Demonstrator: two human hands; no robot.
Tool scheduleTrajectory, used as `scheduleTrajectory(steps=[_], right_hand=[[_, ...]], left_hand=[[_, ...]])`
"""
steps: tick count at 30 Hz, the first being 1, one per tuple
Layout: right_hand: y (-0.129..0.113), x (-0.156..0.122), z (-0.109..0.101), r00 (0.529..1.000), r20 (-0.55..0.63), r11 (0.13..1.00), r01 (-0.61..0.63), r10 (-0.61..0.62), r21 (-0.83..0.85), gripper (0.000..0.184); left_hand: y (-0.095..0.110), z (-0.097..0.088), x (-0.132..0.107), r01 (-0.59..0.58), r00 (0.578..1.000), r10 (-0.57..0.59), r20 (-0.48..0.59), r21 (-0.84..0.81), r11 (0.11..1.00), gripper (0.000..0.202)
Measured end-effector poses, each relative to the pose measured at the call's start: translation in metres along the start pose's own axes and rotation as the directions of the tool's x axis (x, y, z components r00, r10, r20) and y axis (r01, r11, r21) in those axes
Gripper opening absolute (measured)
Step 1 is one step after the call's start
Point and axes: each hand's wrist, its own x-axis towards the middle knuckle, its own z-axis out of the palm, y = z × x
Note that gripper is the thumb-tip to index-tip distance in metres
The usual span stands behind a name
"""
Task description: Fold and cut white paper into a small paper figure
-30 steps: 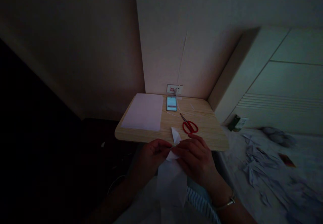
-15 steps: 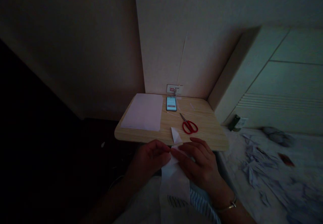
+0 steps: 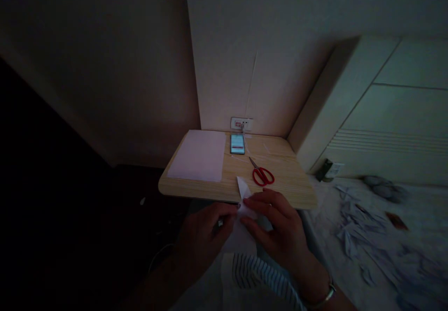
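In dim light both hands work on a small piece of white folded paper (image 3: 244, 198) at the near edge of a wooden table (image 3: 290, 187). My left hand (image 3: 201, 236) curls its fingers against the paper's left side. My right hand (image 3: 280, 229) pinches the paper from the right, thumb and fingers pressed on it. The paper's pointed tip sticks up over the table edge. Red-handled scissors (image 3: 262, 174) lie on the table just beyond my right hand.
A white sheet of paper (image 3: 199, 156) lies on the table's left half. A lit phone (image 3: 237, 144) rests at the back below a wall socket (image 3: 241, 123). Several folded paper pieces (image 3: 353, 229) litter the bed on the right. Striped cloth (image 3: 259, 276) covers my lap.
The longer white sheet that hung below my hands is no longer in view, leaving striped cloth there. Both hands have stayed at the table edge, closing tighter on the small paper.
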Motion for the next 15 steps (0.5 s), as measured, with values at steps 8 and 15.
scheduleTrajectory(steps=[8,15], right_hand=[[-0.0004,0.0026,0.0013,1.0,-0.021,0.997,-0.005,0.006,0.083,0.022],[-0.0035,0.0054,0.0004,0.982,0.091,0.937,-0.187,0.168,0.294,0.01]], left_hand=[[-0.0093,0.0011,-0.0012,-0.33,0.941,0.338,0.005,0.22,0.918,0.015],[-0.0058,0.0021,0.0012,-0.382,0.922,0.386,0.029,0.238,0.893,0.011]])
